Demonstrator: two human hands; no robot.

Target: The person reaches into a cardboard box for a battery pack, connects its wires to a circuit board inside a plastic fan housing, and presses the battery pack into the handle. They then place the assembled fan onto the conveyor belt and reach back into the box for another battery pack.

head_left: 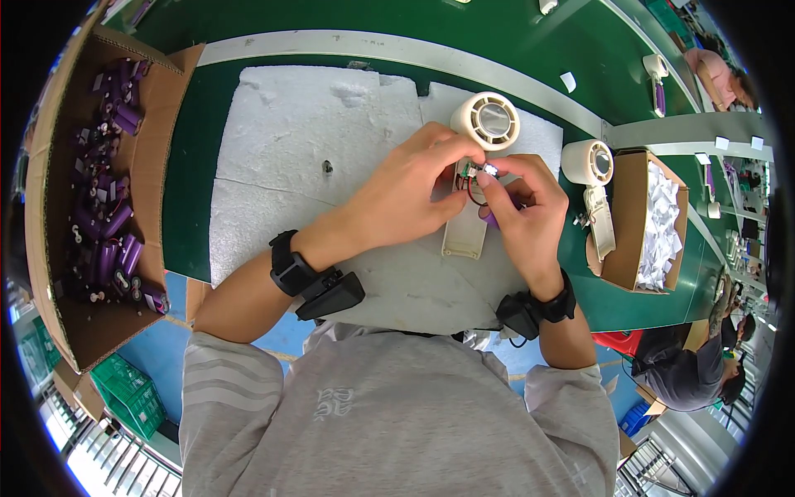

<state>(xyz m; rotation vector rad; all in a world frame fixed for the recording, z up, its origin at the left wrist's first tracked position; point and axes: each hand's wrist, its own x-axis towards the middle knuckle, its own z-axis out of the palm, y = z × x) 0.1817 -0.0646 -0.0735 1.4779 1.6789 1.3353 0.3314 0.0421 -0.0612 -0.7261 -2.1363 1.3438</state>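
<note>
A cream handheld fan (464,236) lies on the white foam sheet with its handle opened up and its round head (489,122) pointing away from me. Over the handle, my left hand (411,186) is closed, thumb and fingers pinching around a small green circuit board (470,172). My right hand (530,203) is closed too, its fingertips on a small white connector (491,170) beside the board. Red and dark wires run below the fingertips. A purple battery (490,219) shows partly under my right hand; most of it is hidden.
At left stands a cardboard box (153,190) of purple batteries. On the right, another fan (588,163) with its handle opened lies by a box (627,224) of white folded pieces. A dark speck (328,166) sits on the foam sheet (281,124). People work farther right.
</note>
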